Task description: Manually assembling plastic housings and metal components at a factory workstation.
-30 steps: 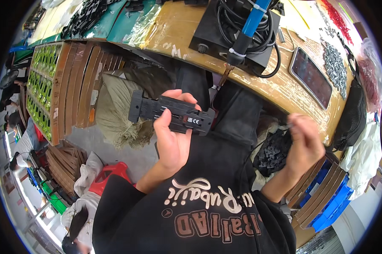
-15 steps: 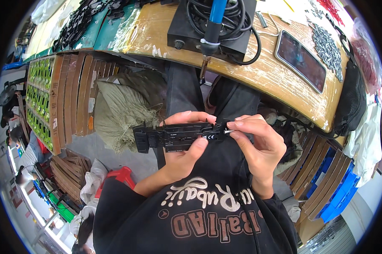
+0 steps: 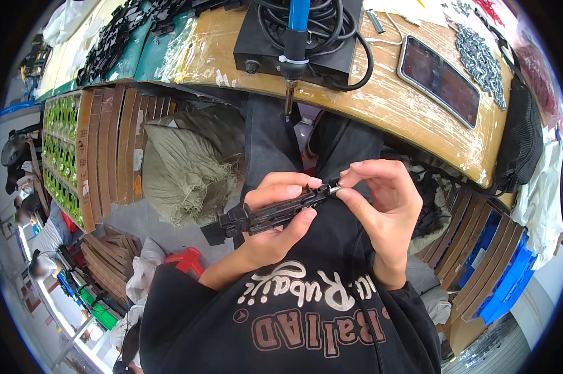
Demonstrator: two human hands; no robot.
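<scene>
My left hand (image 3: 275, 215) grips a long black plastic part (image 3: 259, 217) and holds it tilted over my lap, its far end pointing up to the right. My right hand (image 3: 378, 206) pinches a small metal screw (image 3: 335, 187) between thumb and forefinger right at that upper end of the part. Both hands meet in front of my black sweatshirt, below the edge of the wooden workbench (image 3: 381, 100).
On the bench stand a black box with a blue-handled soldering iron (image 3: 292, 43) and coiled cable, a dark flat tray (image 3: 440, 78) and a pile of screws (image 3: 481, 53). Stacked cardboard and green boards (image 3: 63, 162) stand left. An olive sack (image 3: 185, 165) lies below. Blue crates (image 3: 499, 280) are right.
My right hand came over from the right side to the end of the black part. The left hand has tilted the part and lowered it nearer my body.
</scene>
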